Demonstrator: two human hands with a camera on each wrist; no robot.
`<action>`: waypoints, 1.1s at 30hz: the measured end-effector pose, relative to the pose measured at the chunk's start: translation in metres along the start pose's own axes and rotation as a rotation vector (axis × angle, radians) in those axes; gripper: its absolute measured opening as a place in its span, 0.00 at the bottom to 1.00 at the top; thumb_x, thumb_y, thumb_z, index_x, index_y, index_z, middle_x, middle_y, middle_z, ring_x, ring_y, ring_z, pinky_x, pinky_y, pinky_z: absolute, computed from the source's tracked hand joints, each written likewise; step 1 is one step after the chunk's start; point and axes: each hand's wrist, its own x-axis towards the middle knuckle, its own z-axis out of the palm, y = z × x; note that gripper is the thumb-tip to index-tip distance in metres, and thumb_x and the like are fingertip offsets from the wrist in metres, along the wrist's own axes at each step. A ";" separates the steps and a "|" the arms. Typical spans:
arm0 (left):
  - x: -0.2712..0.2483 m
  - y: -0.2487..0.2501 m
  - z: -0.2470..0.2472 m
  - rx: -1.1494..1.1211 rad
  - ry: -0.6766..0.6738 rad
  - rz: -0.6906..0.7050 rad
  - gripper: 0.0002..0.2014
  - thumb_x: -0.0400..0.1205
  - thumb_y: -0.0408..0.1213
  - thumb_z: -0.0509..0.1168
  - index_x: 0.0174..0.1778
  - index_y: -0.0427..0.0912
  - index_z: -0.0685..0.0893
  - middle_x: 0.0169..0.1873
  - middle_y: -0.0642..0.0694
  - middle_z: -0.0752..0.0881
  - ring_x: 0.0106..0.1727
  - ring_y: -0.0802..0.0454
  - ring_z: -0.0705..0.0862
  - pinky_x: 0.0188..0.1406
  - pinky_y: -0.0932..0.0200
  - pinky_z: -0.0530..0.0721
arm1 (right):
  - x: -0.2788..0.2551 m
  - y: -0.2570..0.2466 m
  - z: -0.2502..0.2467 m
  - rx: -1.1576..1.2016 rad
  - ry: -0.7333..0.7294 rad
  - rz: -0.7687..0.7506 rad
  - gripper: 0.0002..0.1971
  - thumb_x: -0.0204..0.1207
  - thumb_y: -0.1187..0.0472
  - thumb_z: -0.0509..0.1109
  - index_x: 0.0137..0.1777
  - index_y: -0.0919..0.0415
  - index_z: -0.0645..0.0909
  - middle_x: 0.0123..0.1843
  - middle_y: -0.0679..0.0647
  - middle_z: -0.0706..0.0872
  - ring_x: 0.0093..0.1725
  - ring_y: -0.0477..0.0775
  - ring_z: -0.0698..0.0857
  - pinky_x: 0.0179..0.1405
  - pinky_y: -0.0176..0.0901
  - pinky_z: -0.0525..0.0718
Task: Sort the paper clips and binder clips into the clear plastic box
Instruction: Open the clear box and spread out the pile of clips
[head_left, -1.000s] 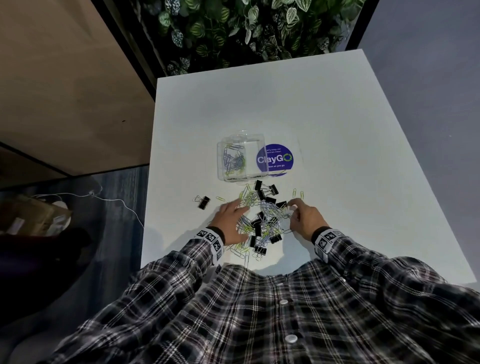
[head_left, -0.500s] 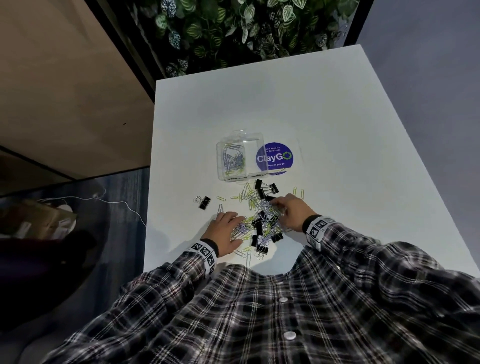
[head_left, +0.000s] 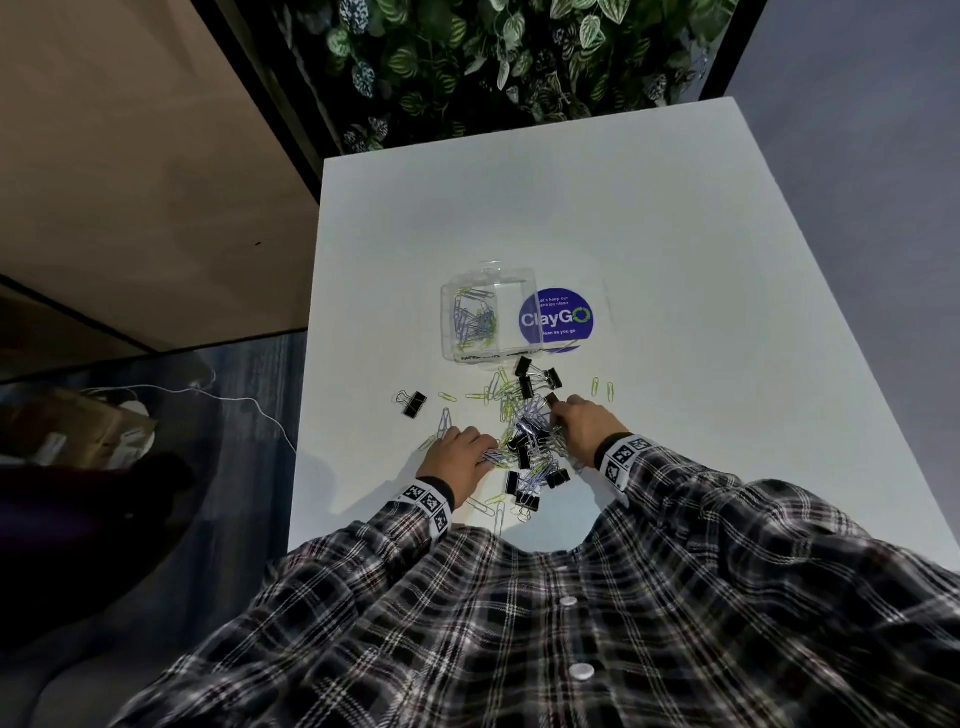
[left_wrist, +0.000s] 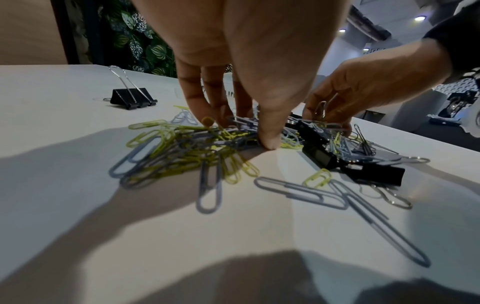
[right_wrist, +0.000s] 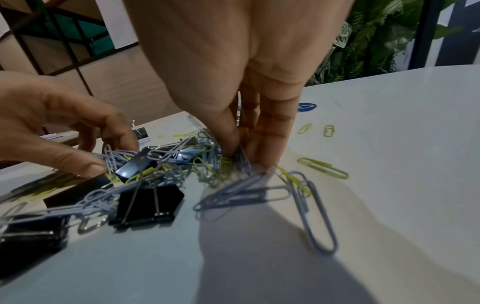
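A clear plastic box (head_left: 488, 319) stands mid-table with several paper clips in its left compartment. In front of it lies a mixed pile (head_left: 524, 436) of grey-blue and yellow paper clips and black binder clips. My left hand (head_left: 488, 454) is on the pile's left side. Its thumb and fingers (left_wrist: 207, 115) close round a bunch of paper clips (left_wrist: 182, 148). My right hand (head_left: 558, 415) is on the pile's right side. In the right wrist view the right hand (right_wrist: 241, 158) pinches grey-blue paper clips (right_wrist: 244, 164) between thumb and fingers. Binder clips (right_wrist: 148, 201) lie between the hands.
One black binder clip (head_left: 413, 404) lies alone left of the pile. Two yellow paper clips (head_left: 602, 388) lie apart to the right. A blue round ClayGO sticker (head_left: 558, 319) is on the white table (head_left: 675, 260) beside the box. A plant wall stands behind the table.
My right hand has moved left into the pile and its fingers have closed on paper clips. My left hand has drawn slightly back, gathering clips. The hands are closer together.
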 end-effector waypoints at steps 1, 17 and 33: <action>0.000 0.001 -0.001 -0.010 0.002 -0.006 0.15 0.86 0.44 0.59 0.68 0.48 0.77 0.61 0.48 0.81 0.63 0.44 0.75 0.58 0.49 0.77 | 0.000 0.003 0.001 0.023 0.013 0.005 0.14 0.75 0.72 0.63 0.57 0.60 0.81 0.56 0.60 0.83 0.49 0.63 0.85 0.47 0.49 0.83; 0.024 -0.006 -0.069 -0.538 0.217 -0.216 0.07 0.80 0.39 0.70 0.52 0.45 0.84 0.40 0.52 0.86 0.36 0.62 0.81 0.36 0.76 0.76 | 0.008 0.019 -0.034 0.872 0.068 0.216 0.09 0.73 0.66 0.77 0.52 0.56 0.87 0.43 0.55 0.90 0.38 0.51 0.88 0.44 0.41 0.89; 0.129 -0.027 -0.104 -0.677 0.350 -0.448 0.12 0.82 0.39 0.66 0.60 0.45 0.83 0.59 0.44 0.87 0.56 0.48 0.86 0.59 0.60 0.81 | 0.075 -0.051 -0.081 1.235 0.077 0.295 0.12 0.76 0.74 0.71 0.59 0.73 0.81 0.39 0.60 0.86 0.31 0.52 0.85 0.32 0.38 0.89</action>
